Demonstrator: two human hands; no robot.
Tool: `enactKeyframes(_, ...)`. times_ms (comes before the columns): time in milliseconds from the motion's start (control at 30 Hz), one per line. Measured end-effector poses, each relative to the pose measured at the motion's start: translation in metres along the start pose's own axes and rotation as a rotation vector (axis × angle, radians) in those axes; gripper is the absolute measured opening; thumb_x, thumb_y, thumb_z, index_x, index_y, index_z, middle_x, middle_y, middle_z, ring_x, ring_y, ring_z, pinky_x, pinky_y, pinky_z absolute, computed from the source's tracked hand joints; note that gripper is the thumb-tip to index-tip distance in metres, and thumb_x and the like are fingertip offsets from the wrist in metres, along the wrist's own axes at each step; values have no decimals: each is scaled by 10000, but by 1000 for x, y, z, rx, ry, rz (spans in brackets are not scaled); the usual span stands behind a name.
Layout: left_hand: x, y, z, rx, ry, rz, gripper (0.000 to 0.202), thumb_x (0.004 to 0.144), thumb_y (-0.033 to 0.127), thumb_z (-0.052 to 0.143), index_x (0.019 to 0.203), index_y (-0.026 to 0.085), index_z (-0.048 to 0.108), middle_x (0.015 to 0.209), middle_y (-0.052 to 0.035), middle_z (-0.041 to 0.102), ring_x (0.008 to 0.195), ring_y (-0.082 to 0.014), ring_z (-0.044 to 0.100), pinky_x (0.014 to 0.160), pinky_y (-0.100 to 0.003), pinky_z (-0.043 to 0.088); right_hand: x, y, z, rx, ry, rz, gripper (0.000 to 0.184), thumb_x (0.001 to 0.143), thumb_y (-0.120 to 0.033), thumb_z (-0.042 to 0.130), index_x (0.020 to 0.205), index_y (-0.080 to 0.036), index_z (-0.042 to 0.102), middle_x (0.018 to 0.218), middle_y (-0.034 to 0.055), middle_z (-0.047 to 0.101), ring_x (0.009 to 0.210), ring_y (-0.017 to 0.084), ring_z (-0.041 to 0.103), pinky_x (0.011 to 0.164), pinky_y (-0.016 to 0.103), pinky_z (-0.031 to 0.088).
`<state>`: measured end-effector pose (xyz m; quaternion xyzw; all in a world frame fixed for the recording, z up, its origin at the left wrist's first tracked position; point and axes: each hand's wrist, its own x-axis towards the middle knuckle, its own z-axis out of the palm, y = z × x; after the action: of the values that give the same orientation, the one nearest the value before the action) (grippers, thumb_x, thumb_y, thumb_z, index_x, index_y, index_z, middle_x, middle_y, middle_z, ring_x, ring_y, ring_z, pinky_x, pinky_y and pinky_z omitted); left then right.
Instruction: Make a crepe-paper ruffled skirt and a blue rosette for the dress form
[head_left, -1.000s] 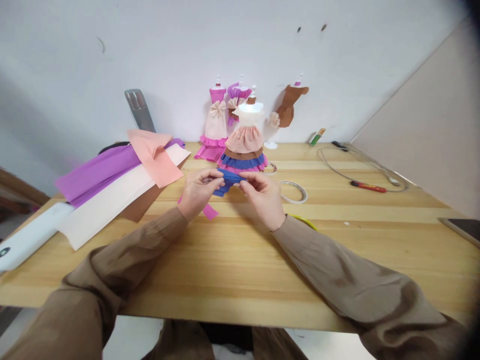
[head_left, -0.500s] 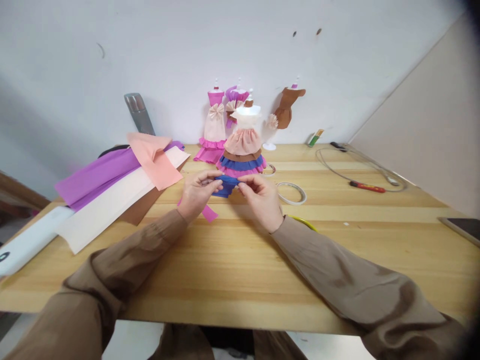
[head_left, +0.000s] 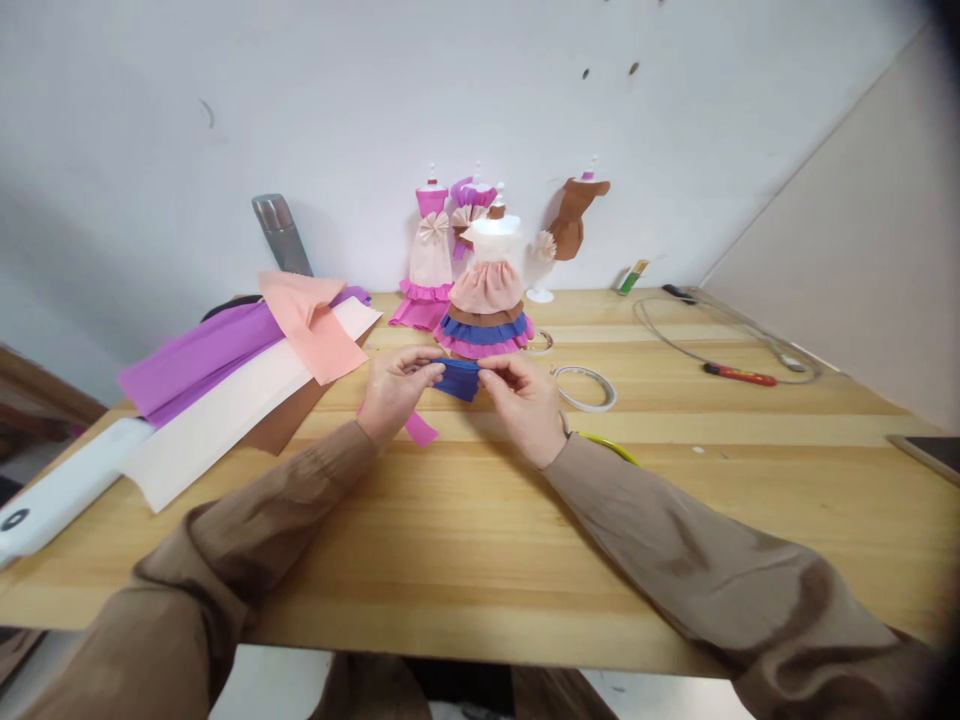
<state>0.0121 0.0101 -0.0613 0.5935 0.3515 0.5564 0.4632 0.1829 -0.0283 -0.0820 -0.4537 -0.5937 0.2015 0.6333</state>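
Note:
Between my hands, just above the table, a small piece of blue crepe paper (head_left: 458, 382) is stretched along its upper edge. My left hand (head_left: 396, 392) pinches its left corner, and my right hand (head_left: 523, 402) pinches the right corner. Right behind it stands a small mannequin (head_left: 489, 285) in a white top and a tiered skirt of peach, brown, blue and pink ruffles. A pink paper strip (head_left: 421, 428) lies by my left hand, partly covered by it. Under my right wrist a yellow curved handle (head_left: 611, 447) shows; the rest is hidden.
Crepe paper sheets (head_left: 225, 400) in purple, cream, peach and brown lie at left beside a white long object (head_left: 71, 490). Farther back are more dressed mannequins (head_left: 433, 240) and a grey flask (head_left: 282, 235). Rightward lie a tape roll (head_left: 614, 392), a red-black tool (head_left: 741, 375) and a cable (head_left: 671, 345).
The blue paper now hangs flatter, with more of its face showing below the pinched edge. Both hands keep their grip; the whole view has shifted slightly.

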Motion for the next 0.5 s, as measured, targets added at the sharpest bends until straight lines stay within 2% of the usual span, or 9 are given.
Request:
enactKeyframes(233, -4, 3, 3, -4, 35, -18, 165, 650, 246, 793, 763, 145, 728, 623, -6, 706, 589, -135, 679, 578, -244, 567, 0, 3, -3, -14, 20, -37, 118, 831, -271, 624, 880, -206, 710, 814, 34, 700, 732, 174, 637, 702, 337, 522)
enactKeyframes(500, -4, 9, 4, -43, 30, -32, 210, 613, 269, 813, 720, 131, 696, 617, -19, 708, 590, -160, 708, 581, -266, 577, 1, 1, -1, 89, 35, 43, 94, 777, -266, 661, 832, -207, 711, 832, 45, 709, 762, 185, 657, 733, 363, 542)
